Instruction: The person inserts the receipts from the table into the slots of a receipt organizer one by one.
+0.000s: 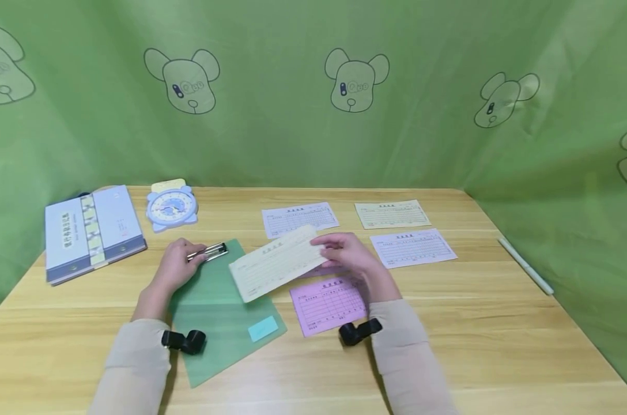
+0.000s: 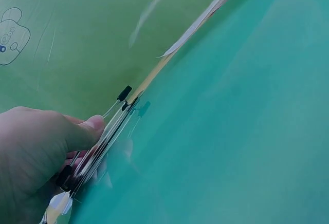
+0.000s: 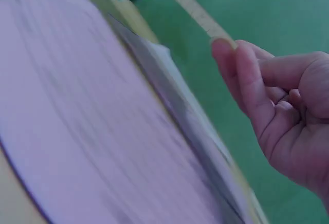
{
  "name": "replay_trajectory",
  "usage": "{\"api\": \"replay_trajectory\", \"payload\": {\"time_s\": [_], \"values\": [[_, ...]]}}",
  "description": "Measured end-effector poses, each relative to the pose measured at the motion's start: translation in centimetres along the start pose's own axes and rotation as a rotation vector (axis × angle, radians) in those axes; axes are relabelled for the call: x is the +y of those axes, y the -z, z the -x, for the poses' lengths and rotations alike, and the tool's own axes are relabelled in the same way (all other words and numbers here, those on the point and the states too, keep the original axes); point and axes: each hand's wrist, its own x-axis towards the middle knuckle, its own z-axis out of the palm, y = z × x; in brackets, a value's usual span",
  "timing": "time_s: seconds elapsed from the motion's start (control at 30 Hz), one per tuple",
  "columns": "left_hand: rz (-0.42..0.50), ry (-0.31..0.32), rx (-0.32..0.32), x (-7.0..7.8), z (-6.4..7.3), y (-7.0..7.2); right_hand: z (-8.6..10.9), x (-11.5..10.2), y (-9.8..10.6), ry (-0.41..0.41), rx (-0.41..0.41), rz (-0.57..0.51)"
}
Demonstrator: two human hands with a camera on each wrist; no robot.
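Observation:
My left hand (image 1: 177,264) grips the metal clip (image 1: 215,251) at the top of a green clipboard (image 1: 210,340). In the left wrist view the thumb presses on the wire lever of that clip (image 2: 117,106), close against the board. A pale yellow printed form (image 1: 272,268) is pinched at its right end by my right hand (image 1: 347,253). It is tilted and overlaps the clipboard's right edge in the head view. Seen from the right wrist, this form (image 3: 193,8) appears nearly edge-on between thumb and fingers. A light-blue label (image 1: 263,329) is on the board's lower right corner.
A pink form (image 1: 326,305) lies below the right hand, with another partly hidden behind it. Farther back lie two white forms (image 1: 412,248) and a yellow one (image 1: 392,214). A blue binder (image 1: 75,230) and blue toy clock (image 1: 172,207) stand left; a pale pen (image 1: 526,266) lies right.

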Motion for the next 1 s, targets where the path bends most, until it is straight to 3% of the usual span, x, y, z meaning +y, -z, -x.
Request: {"api": "replay_trajectory", "payload": {"time_s": [0.2, 0.57, 0.77, 1.0], "values": [[-0.008, 0.011, -0.015, 0.1, -0.2, 0.1, -2.0, 0.2, -4.3, -0.065, -0.075, -0.078], [0.002, 0.015, -0.027, 0.3, -0.1, 0.4, -4.2, -0.6, -10.1, -0.164, -0.016, -0.159], [0.017, 0.032, -0.038, 0.5, -0.1, 0.5, -4.7, -0.7, -12.3, -0.189, -0.015, -0.208], [0.022, 0.051, -0.037, 0.4, -0.1, 0.3, -5.2, -1.0, -13.3, -0.190, -0.014, -0.208]]}}
